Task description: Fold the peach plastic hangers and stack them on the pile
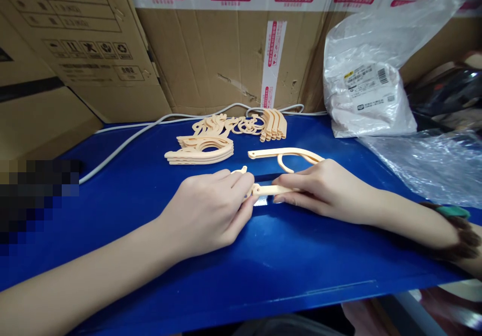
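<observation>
My left hand [211,208] is closed around a small beige plastic hanger piece [240,170], most of it hidden by my fingers. My right hand [327,190] pinches a beige hanger arm [266,190] between thumb and fingers. The arm's end, with a small round hole, meets the piece at my left fingertips; whether they are joined I cannot tell. Just beyond my right hand lies another curved hanger arm [297,151] with a hooked prong. Farther back are a stack of hanger arms [199,157], a row of hanger parts [274,125] and a loose pile of hooks [214,125].
Everything lies on a blue tabletop [263,275]. Cardboard boxes [211,54] form a wall behind it, and a white cable [124,157] runs along the back and left. A labelled plastic bag [367,95] and clear plastic wrap [433,165] lie at the right.
</observation>
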### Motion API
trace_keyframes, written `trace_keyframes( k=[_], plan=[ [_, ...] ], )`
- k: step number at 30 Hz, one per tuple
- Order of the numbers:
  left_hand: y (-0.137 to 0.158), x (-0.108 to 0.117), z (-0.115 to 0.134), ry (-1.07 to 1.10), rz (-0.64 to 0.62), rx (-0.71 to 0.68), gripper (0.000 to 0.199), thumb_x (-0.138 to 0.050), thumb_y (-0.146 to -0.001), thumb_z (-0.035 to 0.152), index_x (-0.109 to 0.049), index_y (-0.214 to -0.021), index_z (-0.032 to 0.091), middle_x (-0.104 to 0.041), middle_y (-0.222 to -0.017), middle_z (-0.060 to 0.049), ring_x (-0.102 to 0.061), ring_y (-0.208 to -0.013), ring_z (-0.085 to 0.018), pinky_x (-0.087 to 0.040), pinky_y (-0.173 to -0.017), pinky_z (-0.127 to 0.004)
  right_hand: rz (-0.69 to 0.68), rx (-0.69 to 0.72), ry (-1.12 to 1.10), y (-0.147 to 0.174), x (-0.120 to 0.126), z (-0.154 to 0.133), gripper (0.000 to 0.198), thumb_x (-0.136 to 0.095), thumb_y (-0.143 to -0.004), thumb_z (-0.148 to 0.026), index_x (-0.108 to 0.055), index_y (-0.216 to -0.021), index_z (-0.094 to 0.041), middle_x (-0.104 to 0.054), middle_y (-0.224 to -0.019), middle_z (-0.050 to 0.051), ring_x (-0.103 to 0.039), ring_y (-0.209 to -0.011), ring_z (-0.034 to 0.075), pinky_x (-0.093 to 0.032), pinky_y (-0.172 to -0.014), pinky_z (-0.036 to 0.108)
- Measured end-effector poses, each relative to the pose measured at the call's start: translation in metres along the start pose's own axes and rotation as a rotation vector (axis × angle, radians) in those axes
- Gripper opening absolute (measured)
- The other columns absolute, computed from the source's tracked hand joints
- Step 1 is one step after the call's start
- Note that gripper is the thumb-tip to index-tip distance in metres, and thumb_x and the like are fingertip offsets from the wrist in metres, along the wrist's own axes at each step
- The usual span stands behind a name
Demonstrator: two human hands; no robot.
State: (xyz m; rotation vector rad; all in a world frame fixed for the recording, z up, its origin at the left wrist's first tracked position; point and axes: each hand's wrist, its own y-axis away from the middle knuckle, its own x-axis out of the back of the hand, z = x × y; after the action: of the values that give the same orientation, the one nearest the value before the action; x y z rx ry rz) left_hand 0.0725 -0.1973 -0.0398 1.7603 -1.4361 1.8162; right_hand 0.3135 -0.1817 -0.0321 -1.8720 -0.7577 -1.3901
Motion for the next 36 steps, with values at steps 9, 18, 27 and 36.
trace_keyframes(
  k=[9,18,27,36],
  plan=[
    [0.0009,0.0002,-0.0014,0.002,0.025,-0.023,0.023,-0.043,-0.096,0.024,-0.06,-0.081,0.018,-0.062,-0.068,0.0,-0.059,-0.059,-0.017,-0.032,-0.049,-0.03,-0.004,-0.009,0.017,0.0008,-0.0003,-0.0019,0.032,-0.043,-0.101,-0.038,-0.067,-0.103,-0.017,-0.064,-0.068,0.001,-0.058,-0.057,0.013,-0.035,-0.055,0.024],
    [0.0007,-0.0006,-0.0019,0.011,0.0,-0.046,0.023,-0.042,-0.095,0.022,-0.06,-0.08,0.017,-0.062,-0.066,0.0,-0.06,-0.057,-0.017,-0.033,-0.048,-0.03,-0.04,-0.033,0.032,0.0006,-0.0006,-0.0036,0.033,-0.041,-0.101,-0.04,-0.067,-0.098,-0.018,-0.064,-0.067,0.002,-0.059,-0.058,0.014,-0.035,-0.055,0.024],
    [0.0009,-0.0019,-0.0039,-0.025,0.045,-0.09,0.025,-0.043,-0.094,0.022,-0.058,-0.074,0.017,-0.058,-0.059,0.001,-0.056,-0.05,-0.015,-0.031,-0.046,-0.029,-0.022,-0.019,0.04,0.0016,-0.0009,-0.0051,0.035,-0.039,-0.101,-0.041,-0.066,-0.098,-0.018,-0.065,-0.068,0.002,-0.058,-0.058,0.014,-0.034,-0.056,0.025],
    [-0.0014,-0.0001,-0.0031,-0.03,0.021,-0.085,0.025,-0.041,-0.094,0.022,-0.057,-0.076,0.017,-0.06,-0.06,0.001,-0.057,-0.051,-0.014,-0.031,-0.046,-0.028,-0.044,-0.037,0.061,0.0018,0.0005,-0.0057,0.035,-0.038,-0.101,-0.041,-0.065,-0.097,-0.018,-0.064,-0.067,0.002,-0.057,-0.057,0.014,-0.033,-0.055,0.025]
  ],
)
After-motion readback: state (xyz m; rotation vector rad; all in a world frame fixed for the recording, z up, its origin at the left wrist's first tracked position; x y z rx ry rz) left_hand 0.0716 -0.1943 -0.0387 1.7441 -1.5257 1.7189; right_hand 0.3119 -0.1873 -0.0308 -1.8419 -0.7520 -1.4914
